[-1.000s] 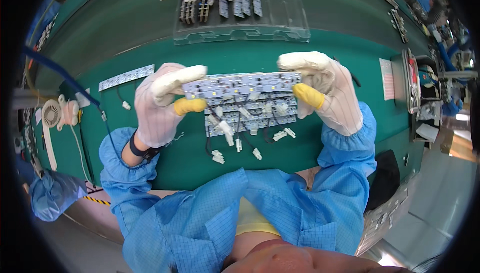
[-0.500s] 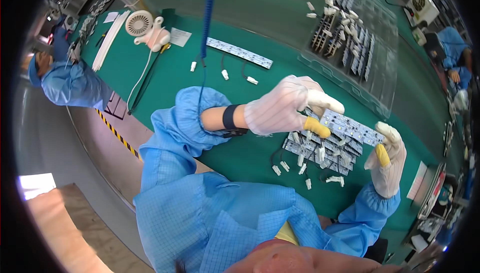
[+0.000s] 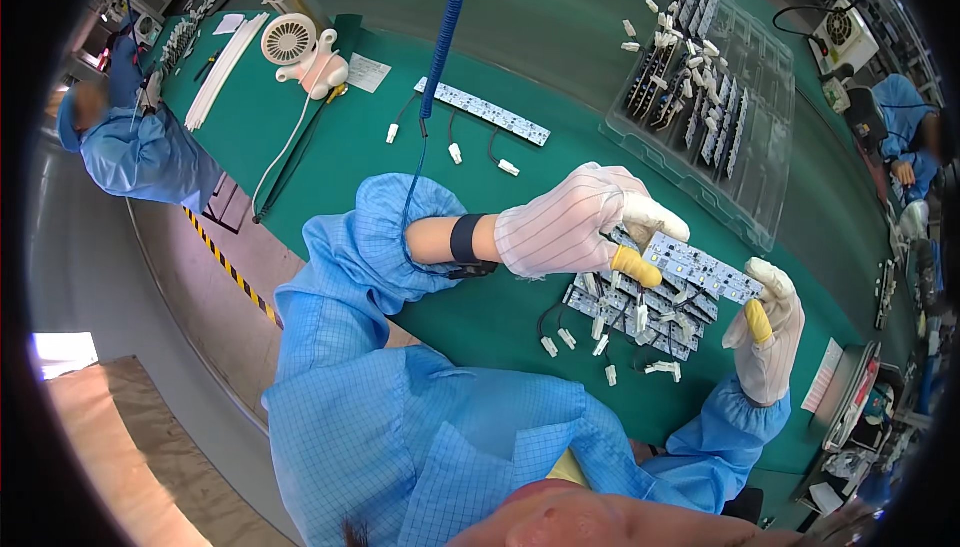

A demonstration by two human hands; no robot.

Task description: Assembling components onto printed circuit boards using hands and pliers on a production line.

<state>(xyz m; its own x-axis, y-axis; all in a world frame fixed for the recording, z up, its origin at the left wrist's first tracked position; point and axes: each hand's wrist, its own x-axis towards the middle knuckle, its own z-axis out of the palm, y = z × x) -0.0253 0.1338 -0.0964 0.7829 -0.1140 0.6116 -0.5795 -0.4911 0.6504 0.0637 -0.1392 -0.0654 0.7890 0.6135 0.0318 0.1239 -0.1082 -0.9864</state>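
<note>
A white LED circuit board (image 3: 703, 269) spans the gap between my two gloved hands. At its left end, my left hand (image 3: 570, 219) pinches it between a white-capped finger and a yellow-capped thumb. The right end is gripped the same way by my right hand (image 3: 770, 335). Just below the held board lies an untidy pile of similar boards (image 3: 640, 319), with short wires and white connectors (image 3: 611, 375) sticking out toward me. Another board strip (image 3: 485, 112) lies farther off on the green mat, three wired connectors hanging from its near edge.
A clear plastic tray (image 3: 690, 209) with several boards stands at the far right. A small fan (image 3: 318, 62) and white strips (image 3: 225, 72) sit at the far left. A coiled blue cord (image 3: 447, 27) hangs from above to my left wrist strap. A co-worker (image 3: 140, 147) sits at left.
The view has shifted slightly. Both hands keep their hold on the board, and its right end sits a little lower and nearer to me, with my right hand.
</note>
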